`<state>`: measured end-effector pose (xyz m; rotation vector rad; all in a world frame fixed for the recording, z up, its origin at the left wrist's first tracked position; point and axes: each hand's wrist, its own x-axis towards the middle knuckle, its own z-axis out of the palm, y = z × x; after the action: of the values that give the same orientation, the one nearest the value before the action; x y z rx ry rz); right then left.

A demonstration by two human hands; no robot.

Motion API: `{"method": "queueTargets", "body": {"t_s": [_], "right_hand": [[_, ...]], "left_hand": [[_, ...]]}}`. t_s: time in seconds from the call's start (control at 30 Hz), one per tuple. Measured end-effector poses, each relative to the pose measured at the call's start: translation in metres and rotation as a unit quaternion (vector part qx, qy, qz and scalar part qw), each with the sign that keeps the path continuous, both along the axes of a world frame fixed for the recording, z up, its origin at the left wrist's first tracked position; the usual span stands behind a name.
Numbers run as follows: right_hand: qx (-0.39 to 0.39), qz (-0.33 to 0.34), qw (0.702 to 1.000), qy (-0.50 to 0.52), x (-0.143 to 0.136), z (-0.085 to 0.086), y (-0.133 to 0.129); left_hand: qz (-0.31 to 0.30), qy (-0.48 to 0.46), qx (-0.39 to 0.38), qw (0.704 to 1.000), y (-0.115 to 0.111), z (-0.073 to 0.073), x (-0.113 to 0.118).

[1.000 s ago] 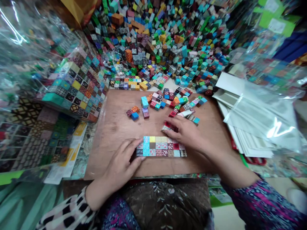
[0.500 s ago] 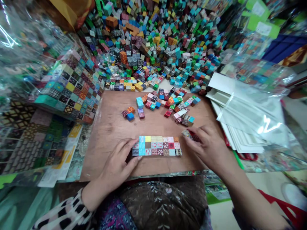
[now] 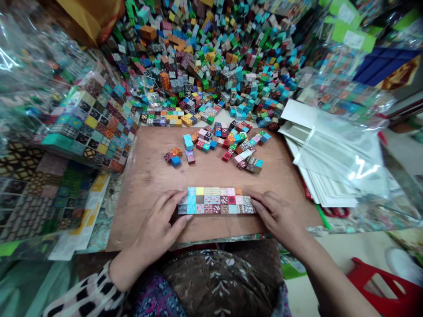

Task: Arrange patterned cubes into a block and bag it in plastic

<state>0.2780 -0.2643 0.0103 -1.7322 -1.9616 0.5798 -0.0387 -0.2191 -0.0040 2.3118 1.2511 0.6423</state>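
Board [image 3: 148, 180], plain brown, fronts heaped cubes [image 3: 211, 72], left hand [image 3: 157, 224] and right hand [image 3: 280, 218] gripping a block strip [image 3: 214, 200] by its ends.

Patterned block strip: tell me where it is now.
In the head view, the block strip lies near the middle of the brown board's near half, between the left hand and the right hand, one at each end.

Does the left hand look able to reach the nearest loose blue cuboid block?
Probably yes: only bare brown wooden board separates the left hand, at the multicoloured block strip, from that blue cuboid block.
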Motion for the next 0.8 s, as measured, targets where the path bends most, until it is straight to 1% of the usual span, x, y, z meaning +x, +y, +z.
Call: {"method": "queueTargets", "body": {"t_s": [0.13, 0.17, 0.3, 0.47, 0.53, 0.63, 0.67, 0.73, 0.8], "right_hand": [[0.005, -0.02, 0.999, -0.036, 0.0, 0.002, 0.0], [0.009, -0.015, 0.999, -0.047, -0.002, 0.003, 0.0], [0.005, 0.043, 0.996, -0.084, -0.012, 0.003, 0.005], [-0.025, 0.064, 0.991, -0.113, -0.021, 0.0, 0.015], [-0.027, 0.068, 0.991, -0.115, -0.02, 0.003, 0.016], [-0.034, 0.079, 0.99, -0.111, -0.013, 0.012, 0.018], [-0.037, 0.072, 0.991, -0.106, -0.008, 0.015, 0.021], [-0.026, 0.026, 0.994, -0.105, 0.003, 0.02, 0.031], [0.025, -0.037, 0.99, -0.133, 0.016, 0.021, 0.046]], "left_hand": [[-0.002, -0.005, -0.004, 1.0, 0.0, 0.0, 0.0], [-0.004, -0.005, -0.007, 1.0, 0.0, 0.0, 0.0], [-0.003, -0.007, -0.002, 1.0, 0.001, -0.001, -0.002], [-0.009, -0.002, 0.011, 1.0, 0.002, -0.004, -0.003], [-0.008, -0.004, 0.008, 1.0, 0.001, -0.005, -0.003], [-0.004, -0.013, -0.002, 1.0, 0.0, -0.008, -0.004], [-0.003, -0.015, -0.007, 1.0, 0.0, -0.009, -0.004], [0.0, -0.021, -0.012, 1.0, 0.0, -0.01, -0.004], [0.004, -0.027, -0.011, 1.0, 0.001, -0.011, -0.004]]}}
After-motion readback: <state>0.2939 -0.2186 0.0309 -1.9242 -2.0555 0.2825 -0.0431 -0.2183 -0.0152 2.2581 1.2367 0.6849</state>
